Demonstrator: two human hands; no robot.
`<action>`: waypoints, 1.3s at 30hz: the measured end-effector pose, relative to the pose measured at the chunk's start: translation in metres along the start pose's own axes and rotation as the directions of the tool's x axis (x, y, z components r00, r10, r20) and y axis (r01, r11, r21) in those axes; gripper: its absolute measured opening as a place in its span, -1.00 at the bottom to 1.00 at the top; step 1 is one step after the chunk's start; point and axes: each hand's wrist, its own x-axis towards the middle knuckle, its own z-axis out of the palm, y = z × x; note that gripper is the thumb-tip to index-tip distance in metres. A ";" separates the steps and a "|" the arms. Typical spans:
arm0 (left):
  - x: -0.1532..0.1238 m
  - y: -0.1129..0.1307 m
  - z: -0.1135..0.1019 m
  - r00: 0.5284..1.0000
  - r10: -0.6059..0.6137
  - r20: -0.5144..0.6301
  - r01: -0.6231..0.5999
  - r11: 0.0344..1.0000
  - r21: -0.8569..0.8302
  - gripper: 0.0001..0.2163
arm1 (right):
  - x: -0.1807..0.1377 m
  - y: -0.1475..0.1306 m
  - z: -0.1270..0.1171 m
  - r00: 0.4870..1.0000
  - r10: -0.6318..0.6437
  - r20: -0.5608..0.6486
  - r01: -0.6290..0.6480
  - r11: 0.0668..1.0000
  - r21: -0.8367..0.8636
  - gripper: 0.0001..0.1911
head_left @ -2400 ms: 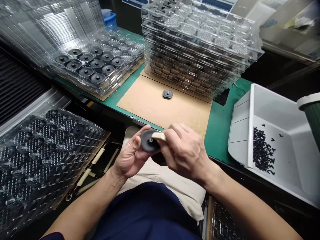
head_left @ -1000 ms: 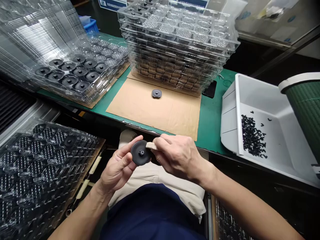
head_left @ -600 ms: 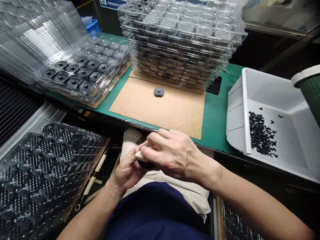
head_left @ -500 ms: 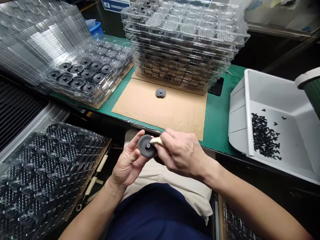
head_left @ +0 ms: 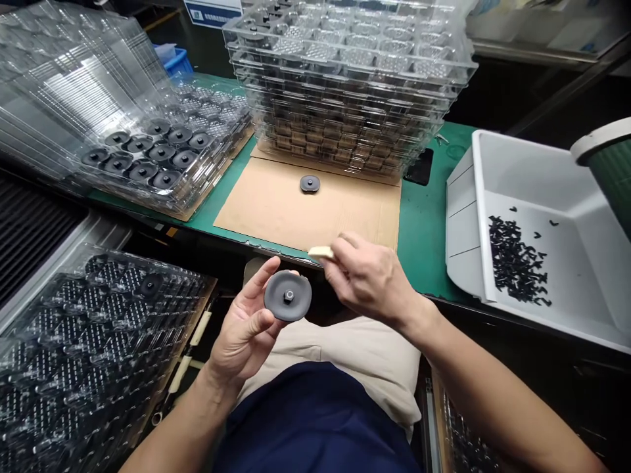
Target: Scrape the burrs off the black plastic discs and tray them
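My left hand grips a round black disc by its edge, thumb in front and fingers behind. The disc faces up toward me, and a small raised hub stands at its centre. Up and to the right, my right hand is closed around a cream-coloured handle or block; its tip sticks out past the fingers, apart from the disc. A similar black disc lies on the brown cardboard sheet beyond my hands.
Clear plastic trays are stacked behind the cardboard. At left, another tray holds several black discs. A grey bin with small black pieces stands at right, near a dark phone-like slab. More trays sit low at left.
My right hand has drawn the cream-coloured piece up and away from the disc's hub. The disc in my left hand now shows its whole face. The camera view has shifted slightly.
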 end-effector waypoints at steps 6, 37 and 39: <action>0.001 -0.004 -0.001 0.999 -0.012 -0.048 0.011 1.000 -0.017 -0.47 | -0.028 0.005 0.019 0.877 0.291 0.384 -0.481 0.549 0.683 -0.71; 0.006 -0.038 0.027 0.982 -0.179 -0.060 0.178 0.984 -0.020 -0.59 | -0.064 -0.002 0.044 0.782 0.328 0.530 -0.477 -0.233 0.847 -0.36; 0.006 -0.039 0.028 0.981 -0.184 -0.065 0.183 0.983 -0.018 -0.59 | -0.066 -0.001 0.044 0.783 0.325 0.530 -0.472 -0.243 0.847 -0.37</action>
